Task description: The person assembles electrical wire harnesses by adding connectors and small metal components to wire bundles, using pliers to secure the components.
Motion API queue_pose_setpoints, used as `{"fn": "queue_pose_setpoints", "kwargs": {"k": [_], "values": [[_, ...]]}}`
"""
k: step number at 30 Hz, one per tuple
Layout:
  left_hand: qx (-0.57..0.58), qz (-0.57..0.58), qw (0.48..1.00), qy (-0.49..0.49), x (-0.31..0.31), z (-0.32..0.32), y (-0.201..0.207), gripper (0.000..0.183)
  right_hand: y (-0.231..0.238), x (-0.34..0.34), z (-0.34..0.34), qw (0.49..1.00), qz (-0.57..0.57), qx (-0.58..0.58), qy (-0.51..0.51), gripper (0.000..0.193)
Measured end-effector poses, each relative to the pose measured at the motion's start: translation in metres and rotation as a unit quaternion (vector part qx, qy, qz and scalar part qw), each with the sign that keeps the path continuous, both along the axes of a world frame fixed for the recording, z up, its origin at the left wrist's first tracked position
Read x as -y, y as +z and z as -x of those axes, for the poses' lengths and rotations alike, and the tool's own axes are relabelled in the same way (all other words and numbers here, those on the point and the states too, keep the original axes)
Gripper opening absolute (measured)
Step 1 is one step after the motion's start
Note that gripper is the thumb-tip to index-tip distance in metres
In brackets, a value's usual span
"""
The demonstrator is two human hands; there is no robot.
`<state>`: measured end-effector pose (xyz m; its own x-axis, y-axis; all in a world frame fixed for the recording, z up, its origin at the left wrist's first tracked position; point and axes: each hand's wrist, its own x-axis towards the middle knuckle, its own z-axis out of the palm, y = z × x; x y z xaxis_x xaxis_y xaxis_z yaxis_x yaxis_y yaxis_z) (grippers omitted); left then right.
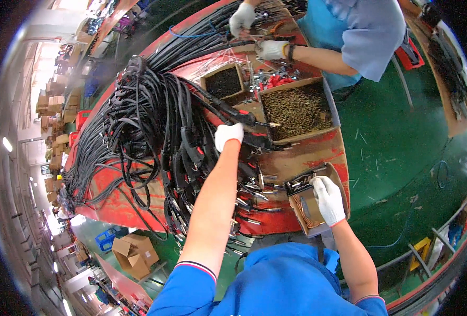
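Note:
My left hand point(228, 137), in a white glove, is closed at the handle of a black welding torch point(255, 140); the fingers are partly hidden. Just beyond it lies another torch with a brass-coloured tip point(267, 125). My right hand point(328, 199), also gloved, reaches over a small cardboard box point(311, 229) near the table's right edge. Its fingers are bent together at the box's dark metal parts point(300, 182); what they pinch is too small to make out. Copper-coloured pieces point(298, 208) lie in the same box.
Many black cables with torches point(138, 105) are heaped across the red table point(123, 203). A carton of small brass parts point(296, 110) and a box of black pieces point(224, 81) stand farther back. Across the table, a co-worker's gloved hands point(270, 50) handle thin items.

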<state>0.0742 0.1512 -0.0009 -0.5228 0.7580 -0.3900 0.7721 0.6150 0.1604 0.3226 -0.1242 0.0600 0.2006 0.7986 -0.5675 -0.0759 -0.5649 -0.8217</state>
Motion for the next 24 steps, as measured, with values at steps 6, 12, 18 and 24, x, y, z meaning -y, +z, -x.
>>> {"fn": "queue_pose_setpoints", "kwargs": {"k": [6, 12, 18, 24], "values": [[0.281, -0.068, 0.957, -0.005, 0.020, 0.067, -0.007, 0.023, -0.006, 0.008, -0.007, 1.000, 0.016, -0.007, -0.010, 0.026], [0.659, -0.064, 0.684, 0.306, 0.056, 0.053, 0.056, 0.008, 0.013, 0.020, -0.040, 0.997, 0.015, 0.058, -0.049, 0.028], [0.757, -0.108, 0.502, 0.404, 0.080, 0.042, 0.067, 0.017, 0.007, 0.048, -0.025, 0.941, -0.039, 0.293, 0.166, 0.023], [0.828, -0.117, 0.422, 0.351, 0.086, 0.044, 0.072, 0.011, -0.023, 0.053, 0.030, 0.889, -0.101, 0.389, 0.218, 0.026]]}}
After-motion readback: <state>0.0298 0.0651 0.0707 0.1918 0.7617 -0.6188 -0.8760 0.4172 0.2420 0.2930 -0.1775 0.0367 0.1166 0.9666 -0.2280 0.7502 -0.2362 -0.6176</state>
